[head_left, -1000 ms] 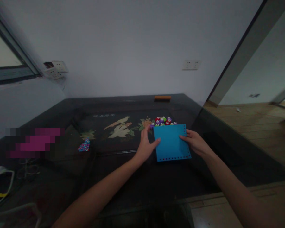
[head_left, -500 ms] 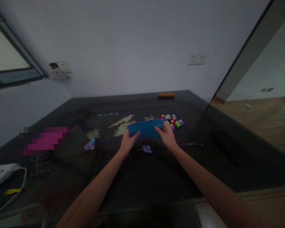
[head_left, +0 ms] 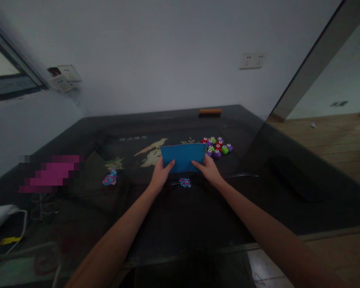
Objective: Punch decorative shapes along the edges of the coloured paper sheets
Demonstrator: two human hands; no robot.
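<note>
A blue sheet-like piece (head_left: 183,157) with a row of holes along its right edge is held up over the dark table. My left hand (head_left: 162,172) grips its left end, thumb on the near face. At the right end my right hand (head_left: 209,168) pinches it the same way. Just below it on the table lies a small pile of pink, blue and white bits (head_left: 185,183). Several red, green and purple pieces with eye-like tops (head_left: 218,147) sit beyond my right hand.
On the dark table (head_left: 180,216), another pile of small bits (head_left: 110,177) lies left. A pink blurred item (head_left: 52,173) and white device (head_left: 0,217) with cable are farther left. An orange-brown bar (head_left: 210,111) lies at the back, a black flat object (head_left: 294,180) at right.
The blue piece has tilted so that more of its face shows, with both hands still on it. The whole view has shifted slightly.
</note>
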